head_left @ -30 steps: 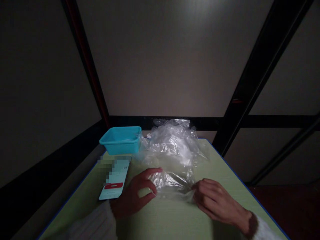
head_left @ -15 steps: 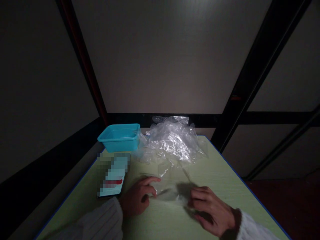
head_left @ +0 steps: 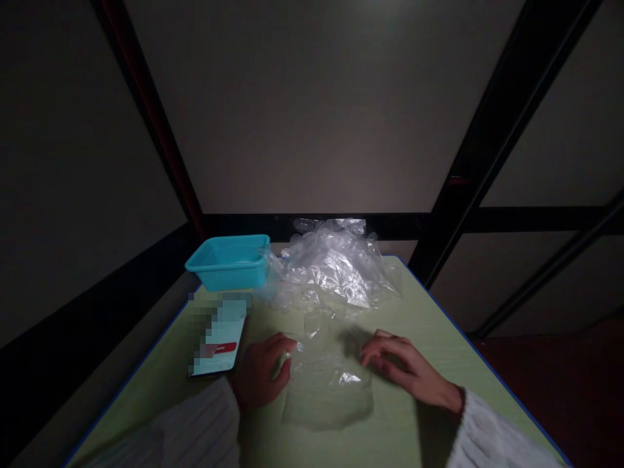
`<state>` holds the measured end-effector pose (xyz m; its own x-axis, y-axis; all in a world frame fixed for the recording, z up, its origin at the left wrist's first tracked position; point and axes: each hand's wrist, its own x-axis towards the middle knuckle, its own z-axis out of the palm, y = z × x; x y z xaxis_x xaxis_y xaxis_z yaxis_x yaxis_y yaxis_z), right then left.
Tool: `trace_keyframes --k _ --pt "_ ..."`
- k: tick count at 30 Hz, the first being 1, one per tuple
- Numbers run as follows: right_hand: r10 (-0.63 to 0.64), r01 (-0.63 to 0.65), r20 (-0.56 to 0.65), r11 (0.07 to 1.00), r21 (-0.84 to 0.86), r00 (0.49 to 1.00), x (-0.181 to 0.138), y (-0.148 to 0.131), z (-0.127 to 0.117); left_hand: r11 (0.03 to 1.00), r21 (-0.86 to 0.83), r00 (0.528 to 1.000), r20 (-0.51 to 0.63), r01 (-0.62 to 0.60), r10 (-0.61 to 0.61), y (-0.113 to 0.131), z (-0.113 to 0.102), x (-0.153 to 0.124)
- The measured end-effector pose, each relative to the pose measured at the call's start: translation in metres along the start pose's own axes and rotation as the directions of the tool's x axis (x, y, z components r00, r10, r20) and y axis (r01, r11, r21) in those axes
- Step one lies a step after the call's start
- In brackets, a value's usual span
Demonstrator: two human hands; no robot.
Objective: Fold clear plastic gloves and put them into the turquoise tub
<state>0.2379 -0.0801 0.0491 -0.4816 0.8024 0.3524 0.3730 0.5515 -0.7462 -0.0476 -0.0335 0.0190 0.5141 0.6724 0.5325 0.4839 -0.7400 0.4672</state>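
One clear plastic bag (head_left: 331, 400) lies flat on the counter (head_left: 390, 439) between left hand (head_left: 260, 370) and right hand (head_left: 412, 370), fingers on both loosely parted, and I judge it light, limp, slippery, best pinched at a near corner.

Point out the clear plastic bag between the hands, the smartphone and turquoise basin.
Clear plastic bag (head_left: 328, 387): head view, its middle.
Smartphone (head_left: 225, 334): head view, its screen.
Turquoise basin (head_left: 234, 278): head view, front wall.
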Motion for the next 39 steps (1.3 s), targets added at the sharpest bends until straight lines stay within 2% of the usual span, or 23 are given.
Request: trace_keyframes --k 2,5,9,12,14,19,22,29,32,36,38,39 --pt "-0.048 0.053 0.035 0.987 -0.149 0.998 0.002 0.000 0.000 0.998 0.000 0.998 0.003 -0.068 0.068 0.003 0.000 0.001" --pt "-0.052 0.092 0.126 0.937 -0.338 0.991 0.002 0.003 0.001 0.977 -0.078 0.972 0.116 -0.197 0.205 0.009 0.002 0.003" --pt "-0.028 0.135 0.212 0.849 -0.510 0.977 0.001 0.006 0.004 0.939 -0.168 0.881 0.328 -0.301 0.341 0.017 0.003 0.005" --pt "-0.015 0.155 0.234 0.792 -0.590 0.972 0.001 0.007 0.006 0.928 -0.166 0.815 0.444 -0.335 0.374 0.019 0.003 0.007" --pt "-0.008 0.155 0.224 0.746 -0.647 0.975 0.001 0.008 0.006 0.925 -0.159 0.787 0.489 -0.345 0.377 0.019 0.003 0.007" --pt "-0.043 0.134 0.136 0.619 -0.774 0.990 0.001 0.013 0.001 0.918 -0.170 0.775 0.494 -0.358 0.394 0.017 0.004 0.007" --pt "-0.067 0.088 0.059 0.595 -0.799 0.996 0.001 0.015 -0.004 0.913 -0.198 0.781 0.472 -0.357 0.408 0.017 0.005 0.007" --pt "-0.008 -0.069 -0.085 0.511 -0.857 0.996 -0.002 0.018 -0.008 0.885 -0.310 0.800 0.395 -0.347 0.452 0.021 0.004 0.006" --pt "-0.008 -0.107 -0.132 0.538 -0.836 0.991 -0.004 0.022 -0.008 0.868 -0.361 0.816 0.345 -0.341 0.464 0.026 0.001 0.006" --pt "0.008 -0.185 -0.267 0.741 -0.646 0.964 0.003 0.024 -0.009 0.864 -0.374 0.846 0.281 -0.337 0.452 0.031 0.001 0.009" --pt "0.023 -0.170 -0.275 0.834 -0.526 0.961 0.014 0.024 -0.009 0.874 -0.340 0.844 0.293 -0.347 0.449 0.035 0.003 0.012" --pt "0.022 -0.140 -0.237 0.859 -0.492 0.971 0.021 0.024 -0.008 0.878 -0.316 0.832 0.318 -0.359 0.455 0.037 0.004 0.014"
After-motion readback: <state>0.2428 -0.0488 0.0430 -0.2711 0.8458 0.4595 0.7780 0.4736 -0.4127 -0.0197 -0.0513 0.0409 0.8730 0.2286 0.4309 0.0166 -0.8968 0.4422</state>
